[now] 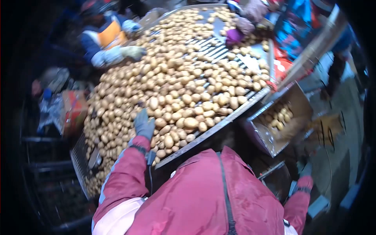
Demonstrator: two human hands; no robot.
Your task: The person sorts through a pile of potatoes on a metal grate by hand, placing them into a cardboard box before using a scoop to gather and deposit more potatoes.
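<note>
Many potatoes (168, 82) cover a large slatted metal table (213, 49) in front of me. My left hand (145, 124), in a grey glove, reaches onto the pile near the table's front edge; its fingers point away from me, and whether they grip a potato cannot be made out. My right hand (306, 169) hangs low at the right, away from the table, beside a dark box; its gloved fingers are blurred and dim.
An open cardboard box (299, 102) with potatoes stands right of the table. A wooden post (313, 49) slants above it. Co-workers' gloved hands (133, 52) are over the pile at the far left and far right. Another carton (74, 109) is at left.
</note>
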